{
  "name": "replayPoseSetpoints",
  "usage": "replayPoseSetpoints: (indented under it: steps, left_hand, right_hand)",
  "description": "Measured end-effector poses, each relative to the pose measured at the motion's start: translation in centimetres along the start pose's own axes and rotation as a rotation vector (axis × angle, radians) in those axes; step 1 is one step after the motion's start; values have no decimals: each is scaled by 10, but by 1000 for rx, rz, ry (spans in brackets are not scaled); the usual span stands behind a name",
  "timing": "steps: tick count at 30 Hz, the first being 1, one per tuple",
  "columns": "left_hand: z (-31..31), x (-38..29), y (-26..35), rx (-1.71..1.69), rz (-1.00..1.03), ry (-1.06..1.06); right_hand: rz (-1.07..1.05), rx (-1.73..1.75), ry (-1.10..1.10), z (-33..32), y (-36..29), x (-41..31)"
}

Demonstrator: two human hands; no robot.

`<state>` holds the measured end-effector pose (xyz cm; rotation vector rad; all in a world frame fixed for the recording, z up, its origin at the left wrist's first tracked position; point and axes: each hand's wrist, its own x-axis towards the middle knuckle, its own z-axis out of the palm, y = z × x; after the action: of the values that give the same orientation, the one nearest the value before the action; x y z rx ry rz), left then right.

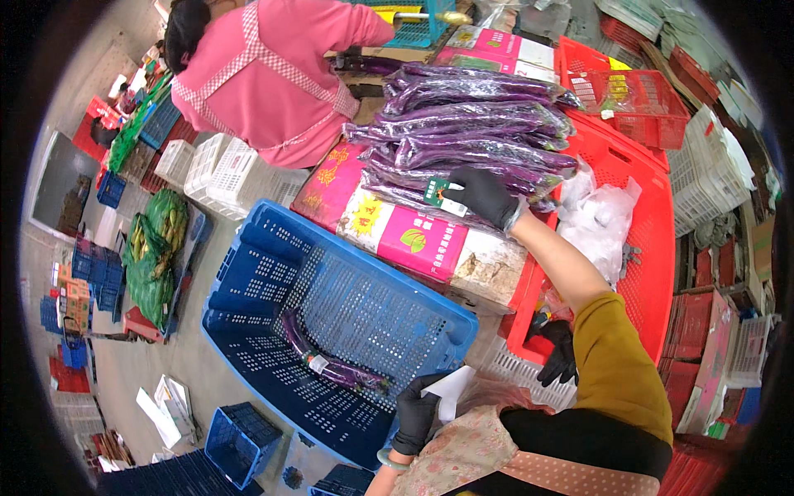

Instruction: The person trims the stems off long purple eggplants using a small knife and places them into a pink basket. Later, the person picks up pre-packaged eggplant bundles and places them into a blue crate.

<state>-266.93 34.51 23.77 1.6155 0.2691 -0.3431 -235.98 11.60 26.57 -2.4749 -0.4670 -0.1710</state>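
Note:
My right hand (487, 195), in a black glove, has a green and white label (445, 197) at its fingertips, against the nearest of the plastic-wrapped long eggplants (477, 149). Whether the label is stuck down or still pinched cannot be told. Several of these purple eggplants lie piled on pink and white printed cartons (422, 242). Lower down, my left hand (419, 412), also gloved in black, grips a piece of white paper (450, 390) beside the rim of a large blue plastic crate (372, 291). Inside that crate rests one wrapped eggplant (335, 366) bearing a label.
A person in a pink top (267, 74) works across the cartons. Red plastic crates (645, 248) stand at the right, one holding clear plastic bags (598, 204). A black glove (558, 350) lies near my right arm. Green mesh sacks of corn (152, 260) sit on the floor at left.

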Motion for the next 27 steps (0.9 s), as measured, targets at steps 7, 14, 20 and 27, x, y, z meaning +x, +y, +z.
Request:
replayPoseSetpoints:
  steps: [7, 14, 20, 27]
  left_hand:
    - [2, 1, 3, -149, -92, -20]
    - [8, 7, 2, -184, -33, -27]
    - [-6, 3, 5, -210, -18, -95]
    - [13, 22, -33, -244, 344, -4]
  right_hand:
    - [-147, -234, 198, 18, 13, 14]
    - [-31, -407, 371, -15, 11, 7]
    - [-378, -200, 232, 53, 3, 40]
    - [-416, -446, 258, 63, 125, 40]
